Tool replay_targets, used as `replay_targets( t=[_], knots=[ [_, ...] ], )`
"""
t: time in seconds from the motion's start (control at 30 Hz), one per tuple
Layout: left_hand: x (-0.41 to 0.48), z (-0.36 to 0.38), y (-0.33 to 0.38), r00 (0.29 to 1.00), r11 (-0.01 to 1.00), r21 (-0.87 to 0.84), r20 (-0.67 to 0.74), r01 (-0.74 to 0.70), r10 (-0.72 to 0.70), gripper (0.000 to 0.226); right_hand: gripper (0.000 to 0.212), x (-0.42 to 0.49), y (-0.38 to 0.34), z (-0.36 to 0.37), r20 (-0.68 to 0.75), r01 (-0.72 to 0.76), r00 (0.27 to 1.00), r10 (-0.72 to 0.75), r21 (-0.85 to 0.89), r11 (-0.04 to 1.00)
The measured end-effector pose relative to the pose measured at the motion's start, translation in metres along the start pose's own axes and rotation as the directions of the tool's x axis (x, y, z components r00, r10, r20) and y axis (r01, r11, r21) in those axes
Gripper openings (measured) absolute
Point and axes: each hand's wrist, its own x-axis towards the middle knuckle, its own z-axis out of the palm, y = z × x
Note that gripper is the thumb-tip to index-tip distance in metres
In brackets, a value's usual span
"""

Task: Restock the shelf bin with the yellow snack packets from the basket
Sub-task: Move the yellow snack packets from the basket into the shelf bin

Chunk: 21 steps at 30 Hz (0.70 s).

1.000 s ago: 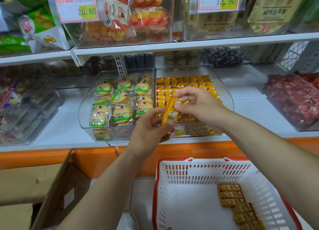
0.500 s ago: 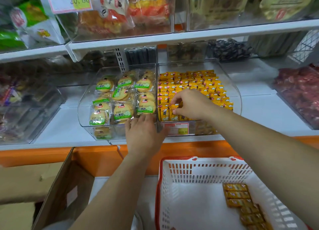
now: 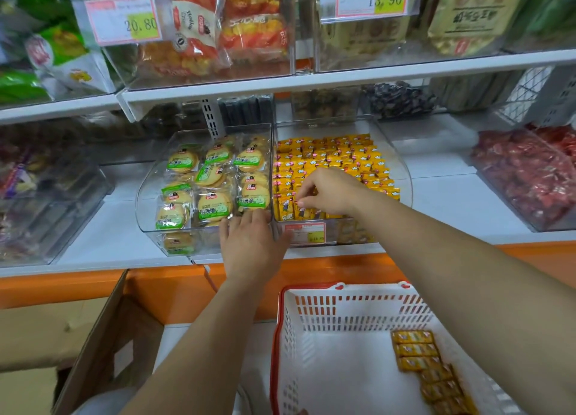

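Observation:
The clear shelf bin [image 3: 404,172] is nearly full of yellow snack packets [image 3: 343,159] in rows. My right hand [image 3: 333,193] reaches into its front left part, fingers curled, fingertips pinching the tops of upright packets in the front row [image 3: 288,207]. My left hand [image 3: 251,243] lies flat with straight fingers against the front edge where the two bins meet, holding nothing. Below, the white basket with a red rim [image 3: 343,302] holds several more yellow packets [image 3: 417,350] along its right side.
A neighbouring clear bin [image 3: 146,193] of green-labelled biscuits sits to the left. Red wrapped sweets [image 3: 526,171] fill a bin at right. An upper shelf [image 3: 311,81] overhangs with price tags. An open cardboard box [image 3: 103,336] stands at lower left.
Both hands held a stack of packets above the bin a second ago. My right hand has set them into the front row, and my left hand has dropped to the bin's front edge.

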Motion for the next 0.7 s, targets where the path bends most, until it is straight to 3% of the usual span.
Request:
replay_targets(
  t=[0.23, 0.37, 0.47, 0.57, 0.63, 0.7],
  knots=[
    [0.0, -0.009, 0.003, 0.998, 0.999, -0.041, 0.055, 0.025, -0.023, 0.049, 0.013, -0.004, -0.004, 0.009, -0.019, -0.034, 0.999, 0.033, -0.038, 0.999],
    [-0.007, -0.03, 0.013, 0.999, 0.955, -0.297, -0.029, 0.008, -0.017, 0.043, 0.027, -0.039, 0.002, -0.007, -0.214, -0.033, 0.976, 0.038, 0.026, 0.999],
    [-0.029, -0.041, 0.032, 0.992, 0.918, -0.375, -0.045, -0.127, 0.119, 0.035, 0.023, -0.091, 0.023, -0.018, -0.345, 0.002, 0.937, 0.054, 0.159, 0.987],
    [-0.06, -0.026, 0.051, 0.947, 0.883, -0.435, 0.173, -0.174, 0.272, 0.022, 0.015, -0.147, 0.063, -0.016, -0.346, -0.069, 0.924, 0.162, 0.266, 0.962],
    [-0.077, -0.001, 0.061, 0.866, 0.904, -0.372, 0.36, -0.208, 0.347, 0.025, 0.016, -0.178, 0.095, -0.002, -0.316, -0.165, 0.905, 0.284, 0.353, 0.921],
    [-0.09, 0.03, 0.07, 0.79, 0.931, -0.308, 0.512, -0.197, 0.336, 0.03, 0.016, -0.204, 0.128, 0.02, -0.249, -0.269, 0.882, 0.399, 0.428, 0.863]
  ],
)
